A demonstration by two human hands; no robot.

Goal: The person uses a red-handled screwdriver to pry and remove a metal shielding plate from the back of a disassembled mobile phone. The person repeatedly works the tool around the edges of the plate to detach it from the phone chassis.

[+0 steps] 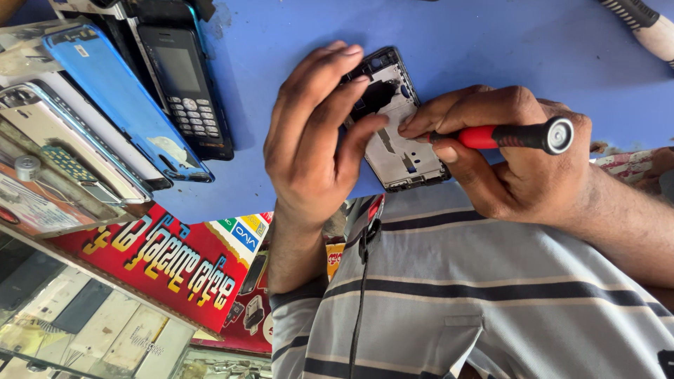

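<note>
Phone frame [400, 133], opened and stripped to a pale inner plate with dark cutouts, lies on the blue table [281, 42] at its near edge. The left hand [316, 133] arches over it, fingers clamped along its side. The right hand [516, 151] is closed around a red-handled screwdriver [502, 135], tip on the plate.

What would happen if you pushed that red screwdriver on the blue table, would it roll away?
Probably yes. The red screwdriver has a round handle with a round end cap, so it could roll on the flat blue table. It looks stiff and thin, likely light. Now the right hand pinches it, while the left hand steadies the opened phone frame.
</note>
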